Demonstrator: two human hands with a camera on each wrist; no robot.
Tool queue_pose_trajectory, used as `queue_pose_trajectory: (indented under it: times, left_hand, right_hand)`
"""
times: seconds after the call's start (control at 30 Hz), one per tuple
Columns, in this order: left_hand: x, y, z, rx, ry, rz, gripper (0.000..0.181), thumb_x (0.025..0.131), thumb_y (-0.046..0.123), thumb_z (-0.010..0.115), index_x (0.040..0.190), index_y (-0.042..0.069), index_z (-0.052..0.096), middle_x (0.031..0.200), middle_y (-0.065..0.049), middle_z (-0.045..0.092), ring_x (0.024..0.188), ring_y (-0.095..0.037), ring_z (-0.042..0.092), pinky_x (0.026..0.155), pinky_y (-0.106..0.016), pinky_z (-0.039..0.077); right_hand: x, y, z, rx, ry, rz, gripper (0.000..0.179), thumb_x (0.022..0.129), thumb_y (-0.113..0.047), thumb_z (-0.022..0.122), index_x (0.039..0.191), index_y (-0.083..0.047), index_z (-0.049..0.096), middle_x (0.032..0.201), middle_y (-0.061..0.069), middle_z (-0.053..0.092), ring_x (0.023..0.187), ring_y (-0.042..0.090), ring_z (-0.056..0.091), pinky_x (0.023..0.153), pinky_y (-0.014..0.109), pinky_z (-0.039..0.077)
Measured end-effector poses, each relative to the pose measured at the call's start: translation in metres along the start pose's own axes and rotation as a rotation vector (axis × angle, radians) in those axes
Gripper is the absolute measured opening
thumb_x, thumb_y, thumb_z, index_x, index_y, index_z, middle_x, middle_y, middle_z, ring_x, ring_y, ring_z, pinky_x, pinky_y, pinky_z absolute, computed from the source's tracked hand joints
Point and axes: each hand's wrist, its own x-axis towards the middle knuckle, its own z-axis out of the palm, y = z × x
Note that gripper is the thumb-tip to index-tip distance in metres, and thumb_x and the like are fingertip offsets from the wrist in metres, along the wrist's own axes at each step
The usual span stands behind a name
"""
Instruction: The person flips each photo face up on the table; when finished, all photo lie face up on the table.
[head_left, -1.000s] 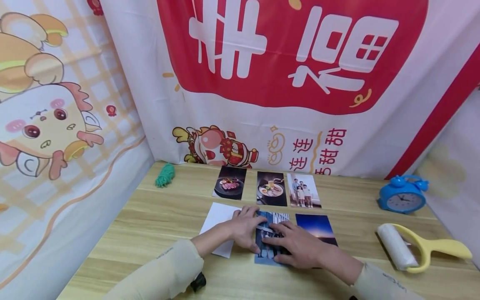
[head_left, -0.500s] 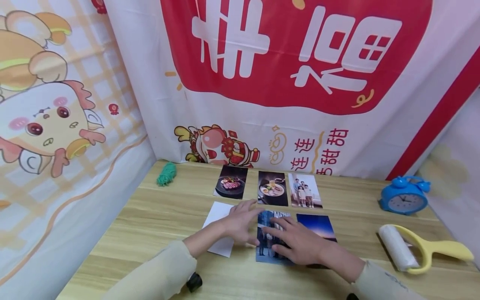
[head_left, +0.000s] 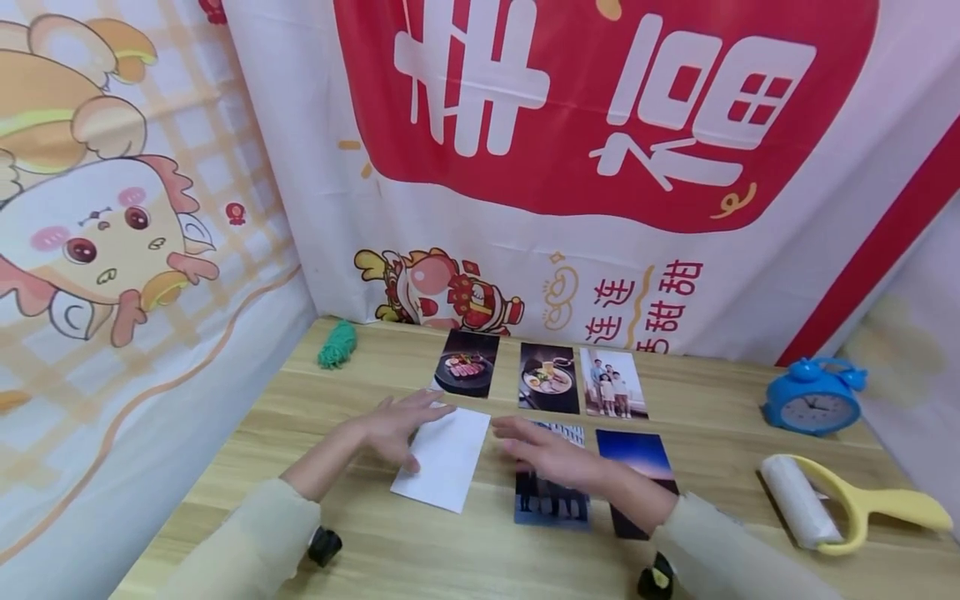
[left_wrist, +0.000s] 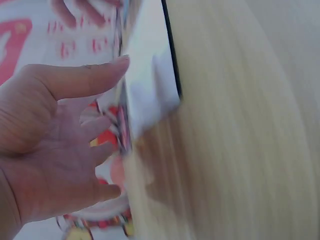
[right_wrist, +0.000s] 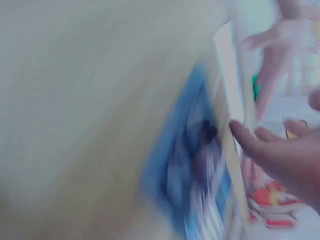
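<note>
A white blank card [head_left: 450, 457] lies on the table with my left hand [head_left: 393, 429] at its left edge, fingers spread and holding nothing. In the left wrist view the thumb of my left hand [left_wrist: 60, 135] overlaps the blank card [left_wrist: 152, 75]. My right hand [head_left: 551, 454] is over a blue-toned photo of a group of people [head_left: 551, 504], its fingers extended toward the blank card and partly hiding the photo. In the blurred right wrist view, the fingers of my right hand [right_wrist: 285, 155] are loose, beside the blue-toned photo [right_wrist: 192, 160].
Behind lie a steak photo [head_left: 467, 364], a noodle-bowl photo [head_left: 550, 379] and a family photo [head_left: 611, 385]. A sunset photo [head_left: 637, 458] is right of the group photo. Green yarn [head_left: 337, 344] sits back left; a blue alarm clock [head_left: 813, 400] and yellow-handled roller [head_left: 847, 504] stand right.
My left hand has moved left from the group photo's side, across the blank card to its left edge. My right hand has shifted left, toward the blank card. The photos stay in place.
</note>
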Motion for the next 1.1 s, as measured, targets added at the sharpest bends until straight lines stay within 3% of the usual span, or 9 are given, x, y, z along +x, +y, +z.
queue_pose_trajectory:
  times: [0.1, 0.17, 0.37, 0.57, 0.67, 0.93, 1.1]
  left_hand:
    - [-0.007, -0.016, -0.002, -0.012, -0.041, -0.039, 0.099, 0.080, 0.020, 0.086, 0.164, 0.019, 0.032, 0.175, -0.022, 0.013, 0.161, -0.050, 0.009, 0.121, -0.084, 0.006]
    - [-0.009, -0.024, 0.001, -0.030, -0.046, -0.062, 0.099, 0.080, 0.025, 0.087, 0.163, 0.022, 0.034, 0.175, -0.023, 0.012, 0.161, -0.051, 0.008, 0.120, -0.084, 0.006]
    - [-0.001, -0.051, 0.021, -0.050, -0.017, -0.123, 0.099, 0.077, 0.038, 0.088, 0.160, 0.045, 0.034, 0.177, -0.019, 0.001, 0.164, -0.044, 0.000, 0.123, -0.081, 0.001]
    - [0.000, -0.052, 0.023, -0.069, 0.000, -0.150, 0.099, 0.076, 0.039, 0.090, 0.159, 0.043, 0.037, 0.177, -0.018, 0.001, 0.165, -0.042, -0.001, 0.121, -0.083, -0.001]
    - [0.001, -0.056, 0.026, -0.069, 0.004, -0.148, 0.100, 0.076, 0.042, 0.090, 0.159, 0.047, 0.035, 0.177, -0.016, 0.000, 0.165, -0.041, -0.002, 0.121, -0.084, -0.001]
    - [0.004, -0.058, 0.030, -0.067, 0.035, -0.154, 0.100, 0.074, 0.038, 0.092, 0.158, 0.044, 0.038, 0.177, -0.015, 0.002, 0.165, -0.041, -0.001, 0.120, -0.084, -0.002]
    - [0.002, -0.059, 0.030, -0.065, 0.036, -0.162, 0.099, 0.074, 0.038, 0.092, 0.158, 0.041, 0.040, 0.178, -0.015, 0.002, 0.165, -0.040, -0.002, 0.121, -0.083, -0.002]
  right_hand:
    - [0.009, -0.012, 0.013, 0.422, 0.009, 0.096, 0.059, 0.111, -0.030, 0.040, 0.160, -0.001, 0.027, 0.169, 0.028, 0.026, 0.150, 0.050, 0.039, 0.123, 0.058, 0.040]
    - [0.012, -0.018, 0.021, 0.537, 0.044, 0.143, 0.060, 0.110, -0.030, 0.038, 0.159, 0.003, 0.025, 0.169, 0.031, 0.022, 0.150, 0.053, 0.036, 0.125, 0.059, 0.038]
    - [0.015, -0.029, 0.034, 0.649, 0.141, 0.222, 0.065, 0.109, -0.033, 0.033, 0.160, 0.006, 0.022, 0.170, 0.035, 0.012, 0.154, 0.058, 0.021, 0.121, 0.067, 0.037]
    - [0.017, -0.032, 0.038, 0.735, 0.184, 0.226, 0.064, 0.108, -0.034, 0.032, 0.158, 0.005, 0.022, 0.169, 0.037, 0.007, 0.154, 0.061, 0.016, 0.115, 0.077, 0.036]
    - [0.018, -0.032, 0.040, 0.778, 0.197, 0.223, 0.064, 0.108, -0.038, 0.028, 0.155, 0.005, 0.024, 0.169, 0.037, 0.007, 0.153, 0.063, 0.017, 0.114, 0.079, 0.035]
    - [0.019, -0.030, 0.044, 0.941, 0.266, 0.191, 0.065, 0.108, -0.040, 0.027, 0.153, 0.007, 0.017, 0.167, 0.038, 0.006, 0.151, 0.066, 0.016, 0.119, 0.073, 0.035]
    - [0.021, -0.028, 0.044, 0.976, 0.284, 0.194, 0.060, 0.108, -0.037, 0.031, 0.149, 0.006, 0.019, 0.165, 0.040, 0.011, 0.150, 0.066, 0.019, 0.121, 0.070, 0.037]
